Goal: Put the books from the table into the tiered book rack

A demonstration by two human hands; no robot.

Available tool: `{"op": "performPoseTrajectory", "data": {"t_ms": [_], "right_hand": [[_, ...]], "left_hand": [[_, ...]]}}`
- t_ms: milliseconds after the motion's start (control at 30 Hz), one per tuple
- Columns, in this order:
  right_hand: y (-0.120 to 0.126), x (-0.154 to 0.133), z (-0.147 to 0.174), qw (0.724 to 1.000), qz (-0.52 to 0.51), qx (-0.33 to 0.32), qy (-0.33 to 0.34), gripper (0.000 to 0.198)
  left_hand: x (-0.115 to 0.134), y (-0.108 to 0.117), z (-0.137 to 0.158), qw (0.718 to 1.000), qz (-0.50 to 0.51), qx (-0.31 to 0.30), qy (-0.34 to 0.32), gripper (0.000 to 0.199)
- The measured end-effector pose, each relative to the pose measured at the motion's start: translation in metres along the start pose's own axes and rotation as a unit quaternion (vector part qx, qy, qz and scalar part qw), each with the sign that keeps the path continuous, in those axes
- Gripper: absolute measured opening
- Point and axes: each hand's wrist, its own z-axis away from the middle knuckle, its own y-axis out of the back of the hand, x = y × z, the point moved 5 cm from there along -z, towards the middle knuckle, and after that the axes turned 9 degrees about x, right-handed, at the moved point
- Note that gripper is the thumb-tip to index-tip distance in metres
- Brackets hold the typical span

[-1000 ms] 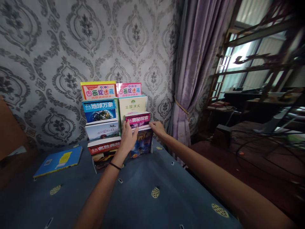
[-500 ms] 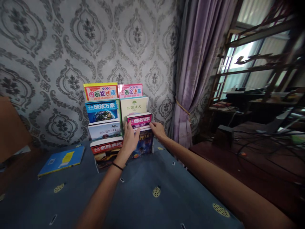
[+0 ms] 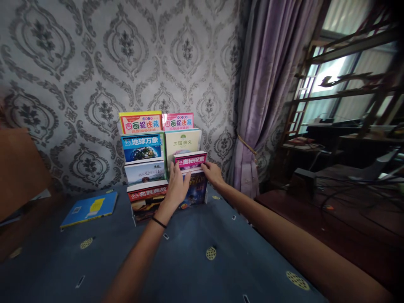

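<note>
A pink-covered book [image 3: 193,160] stands in the right column of a tiered book rack [image 3: 206,196]. My left hand [image 3: 177,185] grips its left edge, the thumb low in front of the cover. At its right edge, my right hand [image 3: 213,173] holds with curled fingers. Just below is a dark blue book [image 3: 196,191], partly behind my left hand; a cream book [image 3: 184,141] rises behind the pink one. The left column carries a blue book with a globe [image 3: 142,147], a pale landscape book [image 3: 145,173] and a red-topped book [image 3: 147,198].
A blue book with a yellow patch [image 3: 91,209] lies flat on the dark patterned cloth [image 3: 189,273]. Brown cardboard [image 3: 22,168] is at the left. Patterned wallpaper stands behind, a purple curtain [image 3: 259,97] to the right, then a dark red surface with cables [image 3: 344,206].
The whole scene has shifted slightly to the right in view. Both hands stay on the pink book, which keeps its place in the rack.
</note>
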Motion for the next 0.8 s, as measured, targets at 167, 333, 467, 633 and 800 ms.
{"op": "performPoseTrajectory", "data": {"t_ms": [167, 333, 467, 633, 800], "right_hand": [[0.001, 0.001, 0.002, 1.000, -0.022, 0.015, 0.008, 0.036], [0.028, -0.019, 0.027, 0.972, -0.120, 0.183, 0.087, 0.045], [0.028, -0.071, 0.067, 0.941, -0.216, 0.119, 0.231, 0.033], [-0.011, -0.124, 0.093, 0.929, -0.261, -0.036, 0.261, 0.042], [-0.059, -0.132, 0.079, 0.938, -0.307, -0.068, 0.145, 0.059]], "left_hand": [[0.014, 0.015, 0.013, 0.999, -0.016, -0.031, -0.022, 0.058], [0.042, 0.075, 0.030, 0.993, -0.030, 0.020, -0.116, 0.036], [0.031, 0.140, 0.025, 0.974, -0.102, 0.140, -0.143, 0.028], [-0.041, 0.193, -0.001, 0.967, -0.112, 0.228, 0.006, 0.038], [-0.092, 0.189, -0.006, 0.982, -0.030, 0.153, 0.109, 0.049]]}}
